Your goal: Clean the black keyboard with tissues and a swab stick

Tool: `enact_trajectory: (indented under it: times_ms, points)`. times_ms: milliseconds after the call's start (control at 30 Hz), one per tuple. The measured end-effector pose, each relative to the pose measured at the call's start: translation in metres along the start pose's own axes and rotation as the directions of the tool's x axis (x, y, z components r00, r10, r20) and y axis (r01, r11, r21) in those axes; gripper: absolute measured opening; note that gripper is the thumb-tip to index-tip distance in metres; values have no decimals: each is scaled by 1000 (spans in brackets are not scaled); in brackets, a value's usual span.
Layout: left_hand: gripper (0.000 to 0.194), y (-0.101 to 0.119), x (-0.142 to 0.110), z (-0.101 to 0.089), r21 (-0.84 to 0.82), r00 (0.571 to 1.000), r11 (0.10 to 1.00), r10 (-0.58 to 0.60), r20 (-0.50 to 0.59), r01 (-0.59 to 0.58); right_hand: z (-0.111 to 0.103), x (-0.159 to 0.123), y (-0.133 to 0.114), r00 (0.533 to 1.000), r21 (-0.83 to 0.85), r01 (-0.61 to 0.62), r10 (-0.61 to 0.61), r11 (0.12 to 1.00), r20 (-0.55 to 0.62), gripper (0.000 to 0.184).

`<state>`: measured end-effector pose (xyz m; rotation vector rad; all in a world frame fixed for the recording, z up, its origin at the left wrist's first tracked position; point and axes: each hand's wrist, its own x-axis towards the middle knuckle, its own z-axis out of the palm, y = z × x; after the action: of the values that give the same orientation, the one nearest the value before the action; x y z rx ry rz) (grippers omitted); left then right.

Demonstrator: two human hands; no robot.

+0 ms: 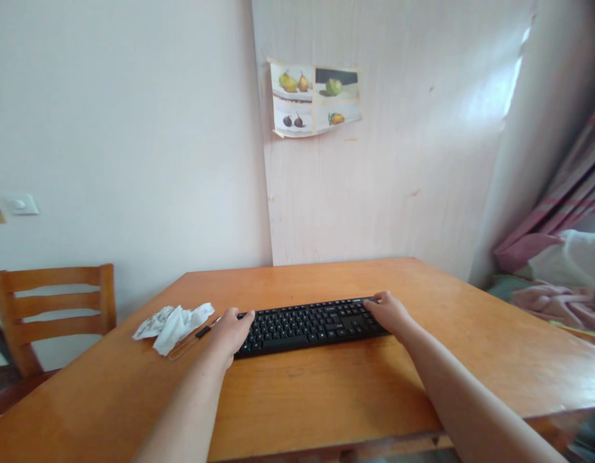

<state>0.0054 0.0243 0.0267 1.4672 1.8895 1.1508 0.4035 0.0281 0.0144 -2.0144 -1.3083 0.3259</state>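
A black keyboard (302,328) lies across the middle of the wooden table (326,392), its right end a little farther from me than its left. My left hand (231,334) grips its left end, thumb over the top edge. At the other end, my right hand (390,313) holds the right edge with the thumb on top near the number keys. The fingers of both hands are partly hidden under or behind the keyboard. Left of my left hand are crumpled white tissues (179,323) and a thin cable with a small black piece (203,332).
A wooden chair (60,308) stands at the table's left side. Behind the table, a sheet of fruit pictures (315,99) hangs on a pale panel (374,193). Piled cloth (548,305) and a pink curtain (543,225) are at the right.
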Motion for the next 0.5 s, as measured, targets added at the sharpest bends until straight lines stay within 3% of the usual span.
enact_trajectory:
  times_ms: [133,267,500]
  points:
    - [30,2,-2,-2,-287,980,937,-187,65,198,3,3,5,996,101,-62,68,993,-51,55]
    - [29,0,-5,-13,-510,933,783,-329,147,357,5,4,7,994,207,-84,98,975,-57,61]
    - [23,-4,-21,-47,-657,844,543,-436,311,523,2,-8,-20,995,398,26,17,917,-103,60]
